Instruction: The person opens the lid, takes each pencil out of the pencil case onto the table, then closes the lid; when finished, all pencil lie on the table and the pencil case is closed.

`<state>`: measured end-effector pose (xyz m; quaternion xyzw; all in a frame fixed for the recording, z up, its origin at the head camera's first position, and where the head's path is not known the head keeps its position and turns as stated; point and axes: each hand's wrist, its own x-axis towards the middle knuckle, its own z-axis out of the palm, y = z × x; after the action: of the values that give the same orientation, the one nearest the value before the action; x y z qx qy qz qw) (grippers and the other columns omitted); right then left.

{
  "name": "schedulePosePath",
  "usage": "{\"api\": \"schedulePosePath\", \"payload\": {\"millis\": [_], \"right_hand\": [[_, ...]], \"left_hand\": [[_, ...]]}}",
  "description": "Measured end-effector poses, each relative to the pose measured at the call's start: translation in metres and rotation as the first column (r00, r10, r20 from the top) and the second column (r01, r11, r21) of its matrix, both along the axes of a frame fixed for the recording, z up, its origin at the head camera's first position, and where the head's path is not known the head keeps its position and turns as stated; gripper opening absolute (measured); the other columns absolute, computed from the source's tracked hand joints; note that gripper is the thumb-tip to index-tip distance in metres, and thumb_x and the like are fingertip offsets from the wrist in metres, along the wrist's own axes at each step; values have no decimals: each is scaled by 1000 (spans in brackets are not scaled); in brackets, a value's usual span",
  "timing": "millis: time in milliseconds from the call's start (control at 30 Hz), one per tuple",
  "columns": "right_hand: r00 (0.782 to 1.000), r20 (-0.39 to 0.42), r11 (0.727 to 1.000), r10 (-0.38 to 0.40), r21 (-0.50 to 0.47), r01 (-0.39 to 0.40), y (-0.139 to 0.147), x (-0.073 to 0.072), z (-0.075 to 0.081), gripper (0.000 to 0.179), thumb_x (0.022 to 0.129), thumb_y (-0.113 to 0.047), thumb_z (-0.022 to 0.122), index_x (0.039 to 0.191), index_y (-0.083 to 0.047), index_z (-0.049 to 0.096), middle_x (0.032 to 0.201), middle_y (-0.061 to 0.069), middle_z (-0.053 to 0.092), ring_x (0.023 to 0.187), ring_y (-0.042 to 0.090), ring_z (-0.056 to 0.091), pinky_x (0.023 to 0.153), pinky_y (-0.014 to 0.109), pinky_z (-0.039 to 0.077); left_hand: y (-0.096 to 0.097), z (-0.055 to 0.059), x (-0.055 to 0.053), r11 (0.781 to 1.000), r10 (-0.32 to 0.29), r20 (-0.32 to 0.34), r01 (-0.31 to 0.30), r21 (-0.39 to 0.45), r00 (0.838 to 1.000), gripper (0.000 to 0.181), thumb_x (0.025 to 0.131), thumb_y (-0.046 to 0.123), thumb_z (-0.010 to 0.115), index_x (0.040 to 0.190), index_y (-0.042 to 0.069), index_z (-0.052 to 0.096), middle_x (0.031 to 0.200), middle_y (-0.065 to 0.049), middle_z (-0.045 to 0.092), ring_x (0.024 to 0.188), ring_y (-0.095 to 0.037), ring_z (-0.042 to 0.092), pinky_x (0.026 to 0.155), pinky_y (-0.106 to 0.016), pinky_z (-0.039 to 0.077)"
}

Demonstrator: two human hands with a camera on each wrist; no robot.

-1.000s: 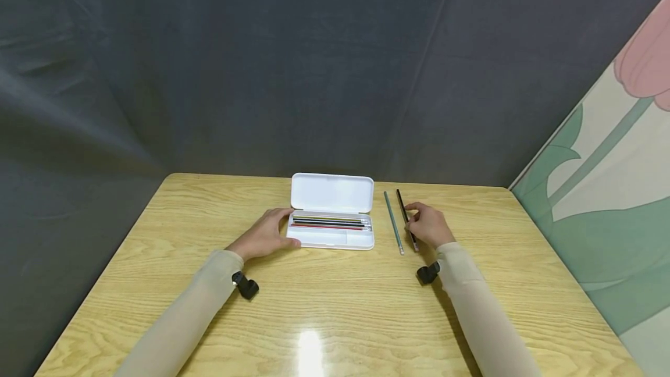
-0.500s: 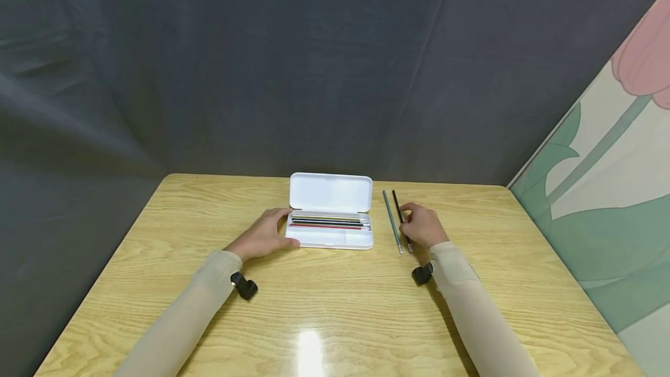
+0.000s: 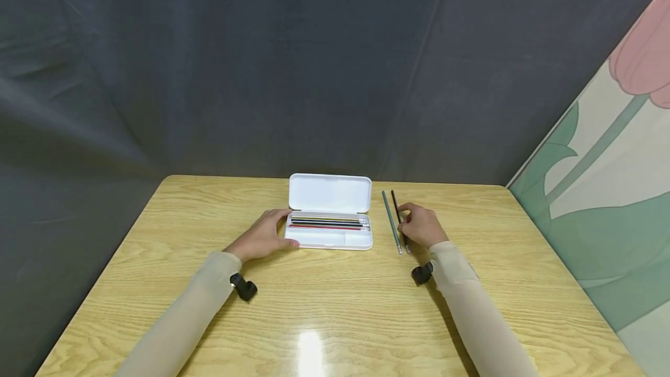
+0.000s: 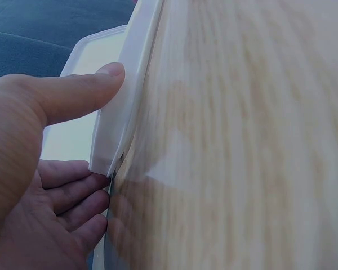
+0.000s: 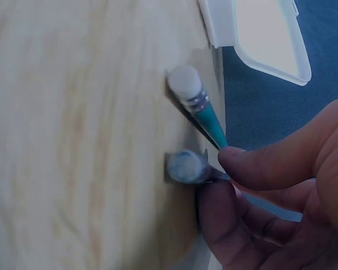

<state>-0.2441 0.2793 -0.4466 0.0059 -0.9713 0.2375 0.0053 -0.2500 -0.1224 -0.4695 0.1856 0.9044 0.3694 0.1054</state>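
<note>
A white pencil case [image 3: 321, 239] lies with its lid [image 3: 330, 193] raised, several pencils [image 3: 327, 223] in its back compartment. My left hand [image 3: 262, 235] holds the case's left end, thumb along the front wall [image 4: 110, 126] and the other fingers by the end. Right of the case a teal pencil [image 3: 391, 221] lies on the table, its white eraser toward me. Beside it is a black pencil [image 3: 395, 205], nearly parallel. My right hand [image 3: 421, 226] pinches the black one between thumb and index finger; in the right wrist view its eraser [image 5: 186, 167] sits just below the teal pencil's eraser [image 5: 184, 82].
All of this is on a wood-grain table [image 3: 335, 295]. A dark curtain [image 3: 293, 74] hangs behind the far edge, and a flower-printed cloth [image 3: 602, 202] slopes down along the right side.
My right hand has shifted a little left with the black pencil, bringing it closer to the teal one. The left hand and the case stay put.
</note>
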Motion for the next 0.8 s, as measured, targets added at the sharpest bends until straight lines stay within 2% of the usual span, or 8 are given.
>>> {"api": "schedulePosePath", "payload": {"millis": [167,333,500,667,800], "right_hand": [[999,-22,999,23,-48,-24,2,-1,6,46,90,-9,65,134,1,60,88,11,73,65,13,61,57,25,45],[999,-41,992,-11,-127,6,6,0,10,42,93,-7,58,135,-3,61,92,13,74,65,14,62,57,26,45],[987,-156,977,-48,-215,14,3,-2,14,37,95,-9,59,131,-6,66,99,13,73,76,20,64,64,27,49],[962,-272,948,-32,-314,-58,-11,-6,21,34,93,-10,69,127,-7,69,106,13,74,94,26,70,76,23,55],[957,-290,911,20,-390,-137,-29,-10,27,32,93,-8,72,125,-7,70,110,14,73,99,24,69,80,15,54]], "left_hand": [[-1,1,0,1000,-3,-13,3,-9,1000,95,83,54,80,158,15,36,164,-14,33,154,-37,28,123,-59,30],[0,2,0,1000,1,-8,-1,-4,1000,95,82,52,81,158,15,36,165,-13,33,154,-36,27,124,-58,29],[2,2,0,1000,1,-9,-1,-6,1000,95,83,51,81,158,15,36,164,-13,33,154,-36,28,124,-58,29],[4,5,1,1000,-2,-22,2,-6,1000,93,83,49,81,157,14,37,164,-12,35,154,-35,29,124,-57,29],[7,6,1,1000,-7,-33,6,-3,999,92,83,47,82,156,13,38,163,-12,36,153,-35,30,124,-56,29]]}}
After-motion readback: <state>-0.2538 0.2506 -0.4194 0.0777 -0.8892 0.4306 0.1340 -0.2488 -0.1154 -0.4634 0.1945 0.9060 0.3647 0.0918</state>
